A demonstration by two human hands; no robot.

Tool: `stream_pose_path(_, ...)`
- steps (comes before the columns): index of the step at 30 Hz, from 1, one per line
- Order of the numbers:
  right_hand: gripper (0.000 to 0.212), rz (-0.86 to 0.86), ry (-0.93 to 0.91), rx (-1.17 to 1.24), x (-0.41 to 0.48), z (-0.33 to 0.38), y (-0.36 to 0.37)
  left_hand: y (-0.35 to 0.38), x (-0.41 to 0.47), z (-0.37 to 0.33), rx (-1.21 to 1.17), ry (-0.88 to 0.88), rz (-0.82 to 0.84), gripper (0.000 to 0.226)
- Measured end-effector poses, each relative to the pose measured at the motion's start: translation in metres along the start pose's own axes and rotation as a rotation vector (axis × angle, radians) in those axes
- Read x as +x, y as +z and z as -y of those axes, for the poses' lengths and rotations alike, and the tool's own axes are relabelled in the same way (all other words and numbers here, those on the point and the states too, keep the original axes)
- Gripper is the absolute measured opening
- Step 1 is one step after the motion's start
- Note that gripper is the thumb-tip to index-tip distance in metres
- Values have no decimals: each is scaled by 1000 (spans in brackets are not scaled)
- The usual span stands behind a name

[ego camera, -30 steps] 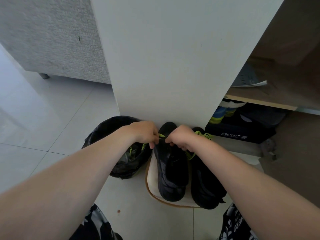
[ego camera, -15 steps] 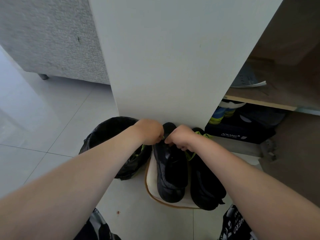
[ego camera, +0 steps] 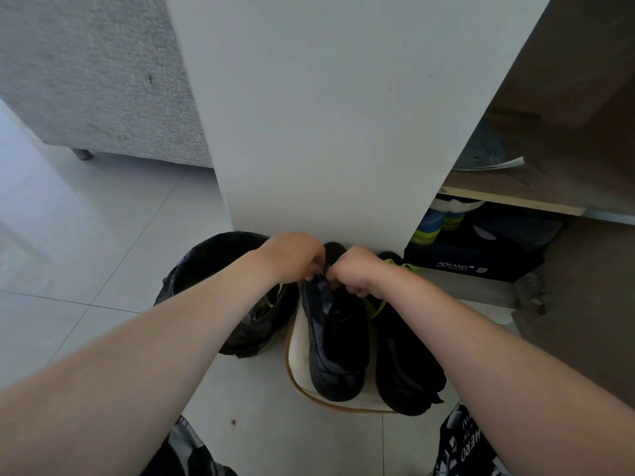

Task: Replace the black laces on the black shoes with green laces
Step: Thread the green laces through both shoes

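Two black shoes stand side by side on the floor against a white panel, toes pointing away from me. The left shoe (ego camera: 338, 341) sits on a cream mat (ego camera: 298, 365); the right shoe (ego camera: 405, 365) is beside it. My left hand (ego camera: 292, 257) and my right hand (ego camera: 355, 269) meet over the laced part of the left shoe, fingers curled and pinching a green lace (ego camera: 374, 305). One end of the lace trails left past my left hand, another hangs below my right hand. More green lace (ego camera: 400, 264) shows on the right shoe. The fingertips are hidden.
A bin lined with a black bag (ego camera: 223, 280) stands just left of the shoes. The white panel (ego camera: 326, 132) rises right behind them. On the right, a shelf unit holds a dark shoebox (ego camera: 470, 259) and papers (ego camera: 491, 156). A grey sofa (ego camera: 96, 73) is at the upper left.
Both hands have drawn closer together over the left shoe. The green lace between them, seen a second ago, is now hidden under the fingers.
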State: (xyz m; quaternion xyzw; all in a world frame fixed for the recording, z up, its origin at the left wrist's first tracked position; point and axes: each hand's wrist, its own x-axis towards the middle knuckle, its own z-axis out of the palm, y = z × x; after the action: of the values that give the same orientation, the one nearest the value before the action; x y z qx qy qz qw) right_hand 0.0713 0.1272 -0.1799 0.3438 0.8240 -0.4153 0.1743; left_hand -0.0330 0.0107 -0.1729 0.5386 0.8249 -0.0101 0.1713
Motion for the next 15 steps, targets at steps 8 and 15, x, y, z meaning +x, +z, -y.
stream_pose_path(8,18,-246,-301,-578,-6,-5,-2,8,-7,8,-302,-103,-3,15)
stream_pose_path(15,17,-225,-320,-543,-3,-8,0,18,-13,8,-545,-183,-51,19)
